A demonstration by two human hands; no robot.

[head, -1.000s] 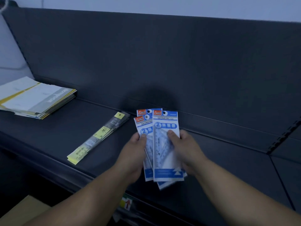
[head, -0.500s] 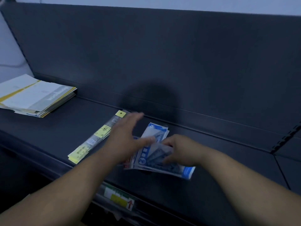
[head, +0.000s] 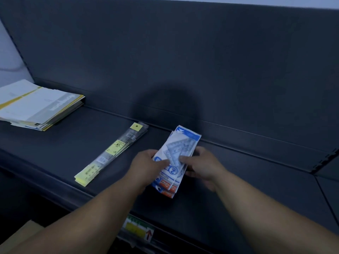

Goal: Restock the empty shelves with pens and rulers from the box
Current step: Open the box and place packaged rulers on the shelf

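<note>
A small stack of blue-and-white geometry ruler packs (head: 180, 149) lies lengthwise on the dark shelf (head: 55, 143), its orange-labelled header end toward me. My left hand (head: 146, 166) holds the stack's left edge, thumb across the top pack. My right hand (head: 203, 165) grips the right edge, thumb on top and fingers underneath. To the left, a long clear pack of straight rulers (head: 111, 154) with yellow labels lies diagonally on the shelf, untouched.
A pile of white and yellow paper booklets (head: 36, 105) sits at the shelf's far left. The shelf's back panel (head: 183, 61) rises behind. A yellow price label (head: 137, 229) hangs on the front edge. A cardboard corner (head: 22, 233) shows bottom left.
The packs were held upright and fanned, then turned over and laid down. Now they lie squared as a stack with headers toward me, both hands on its sides.
</note>
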